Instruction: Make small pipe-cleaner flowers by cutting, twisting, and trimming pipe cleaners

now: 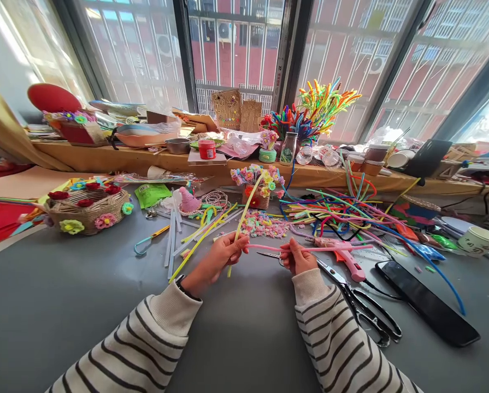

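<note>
My left hand [223,254] is closed, pinching a yellow pipe cleaner [248,210] that stands up from it and pokes out below. The end of a pink pipe cleaner [264,248] meets the same fingertips. My right hand [298,257] is closed round the pink one farther along, and its free length runs out to the right. Small scissors [269,255] lie on the table by my right fingertips, partly hidden. Large black-handled scissors [357,300] and a pink glue gun [353,262] lie just right of that hand.
Loose coloured pipe cleaners [342,210] are heaped at the back right. A black phone [426,300] lies at right, near a paper cup [479,240]. At left stands a woven basket [99,218] with flowers; glue sticks [171,245] lie nearer the middle. A cluttered ledge [154,158] runs behind.
</note>
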`<state>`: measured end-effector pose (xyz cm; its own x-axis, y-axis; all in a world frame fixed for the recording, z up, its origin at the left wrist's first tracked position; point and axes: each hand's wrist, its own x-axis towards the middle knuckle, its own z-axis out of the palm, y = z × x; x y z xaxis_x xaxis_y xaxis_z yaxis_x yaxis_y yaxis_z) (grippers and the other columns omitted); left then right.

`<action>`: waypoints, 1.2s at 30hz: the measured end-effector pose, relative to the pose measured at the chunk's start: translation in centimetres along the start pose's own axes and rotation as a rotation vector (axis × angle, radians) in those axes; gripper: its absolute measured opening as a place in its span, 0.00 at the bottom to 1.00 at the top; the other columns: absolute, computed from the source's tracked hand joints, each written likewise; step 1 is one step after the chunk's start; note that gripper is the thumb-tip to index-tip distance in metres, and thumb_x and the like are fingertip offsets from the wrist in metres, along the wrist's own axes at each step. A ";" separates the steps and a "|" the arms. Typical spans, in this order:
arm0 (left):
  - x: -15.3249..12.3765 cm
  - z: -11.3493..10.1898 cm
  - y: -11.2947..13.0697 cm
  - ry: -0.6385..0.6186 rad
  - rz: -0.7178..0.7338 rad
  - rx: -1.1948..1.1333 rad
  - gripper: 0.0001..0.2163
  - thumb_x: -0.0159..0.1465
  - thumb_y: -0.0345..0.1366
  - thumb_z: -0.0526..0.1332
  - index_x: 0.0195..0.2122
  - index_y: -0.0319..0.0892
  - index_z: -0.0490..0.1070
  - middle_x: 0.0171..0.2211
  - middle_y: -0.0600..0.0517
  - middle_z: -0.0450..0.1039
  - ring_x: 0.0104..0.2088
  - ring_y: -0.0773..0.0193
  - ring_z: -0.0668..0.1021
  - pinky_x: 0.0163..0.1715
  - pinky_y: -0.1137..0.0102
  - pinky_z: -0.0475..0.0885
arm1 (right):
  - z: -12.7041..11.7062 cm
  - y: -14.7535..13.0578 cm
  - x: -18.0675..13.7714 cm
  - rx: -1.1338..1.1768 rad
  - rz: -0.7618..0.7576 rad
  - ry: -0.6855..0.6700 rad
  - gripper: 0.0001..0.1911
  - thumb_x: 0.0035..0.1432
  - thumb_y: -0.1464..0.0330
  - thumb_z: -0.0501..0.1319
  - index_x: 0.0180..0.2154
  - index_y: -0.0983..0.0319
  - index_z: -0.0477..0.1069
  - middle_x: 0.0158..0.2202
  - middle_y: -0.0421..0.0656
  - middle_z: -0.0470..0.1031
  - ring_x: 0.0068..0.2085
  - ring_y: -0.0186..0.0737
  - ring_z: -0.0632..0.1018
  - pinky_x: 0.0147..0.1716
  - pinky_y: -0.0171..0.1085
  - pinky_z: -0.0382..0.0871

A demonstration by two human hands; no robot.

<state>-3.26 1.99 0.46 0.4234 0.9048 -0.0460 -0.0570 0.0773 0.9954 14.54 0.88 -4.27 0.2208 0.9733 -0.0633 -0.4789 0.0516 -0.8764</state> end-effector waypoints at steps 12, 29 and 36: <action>0.7 -1.1 -1.2 0.284 0.171 0.077 0.12 0.47 0.43 0.58 0.25 0.38 0.66 0.18 0.59 0.58 0.15 0.78 0.55 0.15 0.77 0.49 | -0.7 -1.1 0.0 0.258 -0.001 -0.222 0.13 0.42 0.57 0.57 0.24 0.60 0.70 0.09 0.32 0.56 0.14 0.28 0.64 0.23 0.34 0.66; 0.2 0.0 -0.7 0.311 0.230 0.177 0.16 0.45 0.41 0.59 0.34 0.39 0.66 0.30 0.52 0.68 0.31 0.66 0.69 0.32 0.73 0.63 | 0.7 0.7 -1.2 -0.679 -0.344 -0.097 0.25 0.48 0.51 0.44 0.31 0.61 0.70 0.12 0.35 0.57 0.12 0.26 0.56 0.11 0.29 0.50; 0.1 0.0 -0.6 0.335 0.223 0.160 0.15 0.45 0.40 0.59 0.33 0.40 0.68 0.30 0.53 0.69 0.31 0.68 0.69 0.31 0.75 0.63 | 0.4 0.7 -1.3 -0.894 -0.503 -0.148 0.19 0.50 0.57 0.48 0.26 0.60 0.73 0.14 0.39 0.63 0.18 0.31 0.63 0.19 0.31 0.56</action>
<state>-3.17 2.03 -0.13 0.0982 0.9801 0.1727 0.0385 -0.1771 0.9834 13.63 -0.23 -4.60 0.0848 0.9063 0.4141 0.4589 0.3334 -0.8236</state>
